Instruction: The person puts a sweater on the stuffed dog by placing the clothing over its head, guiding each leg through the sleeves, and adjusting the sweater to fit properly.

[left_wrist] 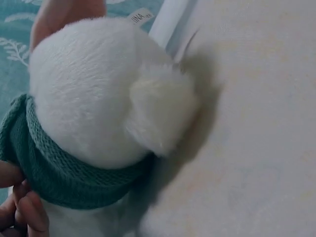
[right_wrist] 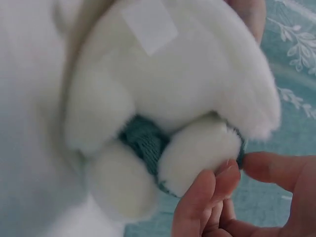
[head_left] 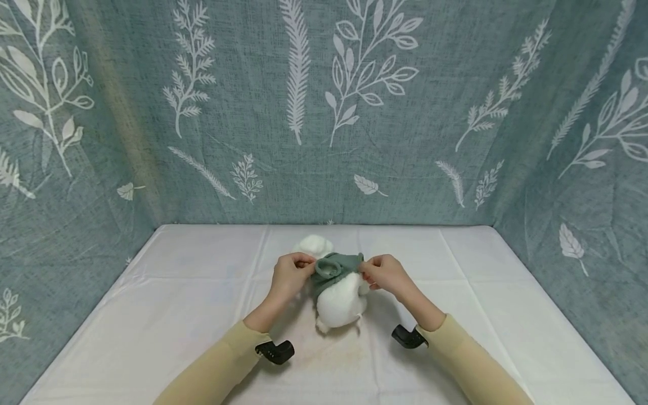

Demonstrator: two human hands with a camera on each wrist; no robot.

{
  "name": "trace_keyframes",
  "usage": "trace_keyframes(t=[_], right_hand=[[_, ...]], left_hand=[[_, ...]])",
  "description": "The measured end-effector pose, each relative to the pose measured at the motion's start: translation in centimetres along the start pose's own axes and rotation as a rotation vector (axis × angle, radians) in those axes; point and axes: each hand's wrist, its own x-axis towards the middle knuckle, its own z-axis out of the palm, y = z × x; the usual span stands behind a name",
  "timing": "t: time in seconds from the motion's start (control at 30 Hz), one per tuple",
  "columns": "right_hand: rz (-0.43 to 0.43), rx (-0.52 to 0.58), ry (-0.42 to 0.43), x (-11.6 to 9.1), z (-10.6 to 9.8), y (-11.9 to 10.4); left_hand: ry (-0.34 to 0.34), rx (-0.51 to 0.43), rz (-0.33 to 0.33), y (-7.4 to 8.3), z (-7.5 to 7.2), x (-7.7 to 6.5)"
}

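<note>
White cloth [head_left: 177,292] lies beneath plush [head_left: 341,305]; tag [left_wrist: 141,17] shows "INA".

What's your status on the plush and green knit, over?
Left hand pinching green knit garment at one side. Right hand pinching opposite side, fingers against white limb. Garment around white plush toy. No obstruction seen at either hand.

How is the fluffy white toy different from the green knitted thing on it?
Colour: the fluffy white toy is white all over where it shows, while the green knitted thing is green.
Surface: the toy has furry pile; the knitted thing shows little stitches.
Shape and size: the toy is bigger and plump, but the knitted thing is smaller and wraps around part of it.
Both look soft.
</note>
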Motion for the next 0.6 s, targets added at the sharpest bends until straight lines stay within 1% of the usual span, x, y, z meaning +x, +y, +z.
trace_keyframes(t=[0.17,0.2,0.23,0.27,0.33,0.43,0.5,0.57,0.6], right_hand=[[-0.076,-0.225,0.033,0.8,-0.3,-0.9],[-0.083,-0.254,0.029,1.1,-0.3,-0.9],[-0.077,-0.257,0.022,1.4,-0.3,-0.9],[-0.071,-0.240,0.008,1.6,-0.4,-0.9],[-0.042,-0.158,-0.012,1.9,-0.4,-1.0],[0.015,0.028,-0.027,2.0,-0.6,-1.1],[0.049,0.123,-0.047,2.0,-0.8,-1.0],[0.094,0.188,-0.092,2.1,-0.8,-0.6],[0.115,0.201,-0.119,2.2,-0.8,-0.3]], left_hand=[[-0.018,0.005,0.012,0.7,0.6,0.1],[-0.019,0.009,0.013,0.8,0.7,0.1],[-0.018,0.010,0.013,0.9,0.8,0.1],[-0.015,0.017,0.017,1.0,0.9,0.1],[-0.005,0.023,0.028,1.1,1.1,0.1],[0.045,0.024,0.059,1.2,1.3,0.1],[0.083,0.027,0.082,1.2,1.3,0.2],[0.113,0.045,0.095,1.2,1.4,0.2],[0.120,0.060,0.098,1.1,1.4,0.3]])
